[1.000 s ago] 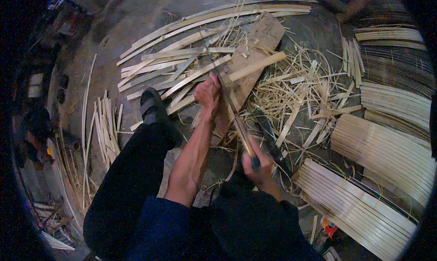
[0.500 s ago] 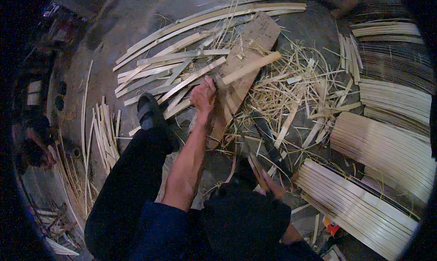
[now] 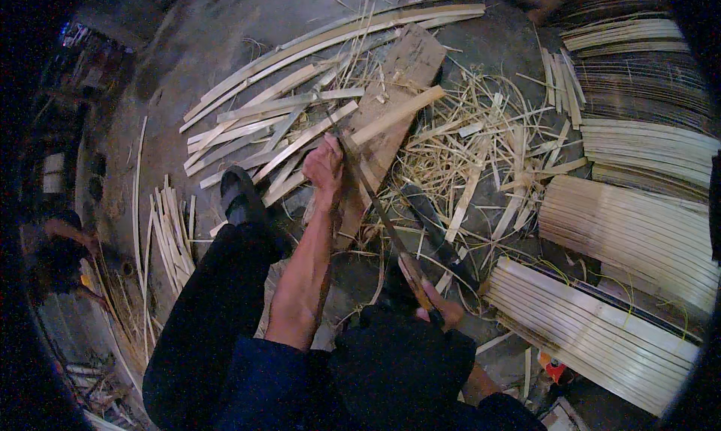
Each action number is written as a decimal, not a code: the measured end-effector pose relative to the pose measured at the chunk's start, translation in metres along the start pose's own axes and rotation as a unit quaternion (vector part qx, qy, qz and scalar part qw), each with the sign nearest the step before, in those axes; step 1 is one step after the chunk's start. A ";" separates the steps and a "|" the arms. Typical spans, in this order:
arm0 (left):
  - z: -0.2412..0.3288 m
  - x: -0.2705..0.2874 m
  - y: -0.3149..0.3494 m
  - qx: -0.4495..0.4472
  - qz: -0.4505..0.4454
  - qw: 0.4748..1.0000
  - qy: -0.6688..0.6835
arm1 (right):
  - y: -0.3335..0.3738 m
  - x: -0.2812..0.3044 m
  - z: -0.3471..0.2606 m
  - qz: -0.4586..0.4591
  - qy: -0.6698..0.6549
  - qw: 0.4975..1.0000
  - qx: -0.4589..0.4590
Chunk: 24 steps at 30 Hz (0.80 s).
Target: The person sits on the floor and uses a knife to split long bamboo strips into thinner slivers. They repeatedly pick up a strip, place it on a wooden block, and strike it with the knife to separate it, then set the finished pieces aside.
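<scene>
My left hand [image 3: 325,163] is closed at the near end of a pale bamboo slat [image 3: 399,117], pressing it on a worn wooden board [image 3: 409,55] on the floor. In my right hand [image 3: 444,308], at lower centre, is the handle of a long tool with a narrow dark blade [image 3: 381,209]; it looks like a handsaw. The blade runs diagonally up past my left fist and crosses close to the slat's end. Whether its edge is cutting into the slat is too blurred to tell. Dark cloth partly hides my right forearm.
Loose slats [image 3: 259,116] lie left of the board, and a heap of shavings [image 3: 477,142] to its right. Stacked slat bundles [image 3: 586,326] line the right side. A dark bar [image 3: 432,221] lies near the blade. At the far left is another person's arm [image 3: 71,232].
The blade has moved up and forward, its far end now showing past my left fist. My left hand still presses the slat. The whole view has shifted slightly.
</scene>
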<state>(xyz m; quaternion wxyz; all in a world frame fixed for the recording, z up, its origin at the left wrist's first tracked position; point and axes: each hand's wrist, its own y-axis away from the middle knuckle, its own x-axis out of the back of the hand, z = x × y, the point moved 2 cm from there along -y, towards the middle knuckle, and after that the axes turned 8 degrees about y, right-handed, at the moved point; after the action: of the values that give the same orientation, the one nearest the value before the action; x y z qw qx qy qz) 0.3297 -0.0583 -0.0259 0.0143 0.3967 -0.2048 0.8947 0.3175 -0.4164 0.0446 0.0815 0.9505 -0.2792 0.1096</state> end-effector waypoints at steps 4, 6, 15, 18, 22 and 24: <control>-0.032 -0.013 0.010 0.024 -0.011 0.998 0.051 | -0.085 -0.023 -0.048 0.036 0.171 0.984 -0.036; -0.018 -0.003 0.014 -0.099 0.031 0.993 0.057 | -0.118 -0.028 -0.060 0.083 0.119 0.989 0.016; 0.014 0.041 -0.004 -0.029 -0.040 0.999 -0.023 | -0.081 0.081 -0.042 0.281 0.188 0.936 0.097; 0.047 0.070 -0.016 0.044 -0.029 0.994 0.092 | -0.101 0.120 -0.021 0.293 0.330 0.892 0.095; 0.046 0.092 -0.039 0.000 0.025 0.996 0.091 | -0.122 0.113 0.004 0.233 0.479 0.843 0.080; 0.049 0.103 -0.043 -0.005 0.027 0.992 0.126 | -0.135 0.089 -0.012 0.238 0.566 0.786 0.074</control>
<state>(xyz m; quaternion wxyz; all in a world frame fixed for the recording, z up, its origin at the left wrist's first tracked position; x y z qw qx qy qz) 0.3016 -0.0522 0.0929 0.0178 0.2752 -0.2166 0.9365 0.4621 -0.3474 0.0659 0.1256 0.6241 -0.3914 0.6645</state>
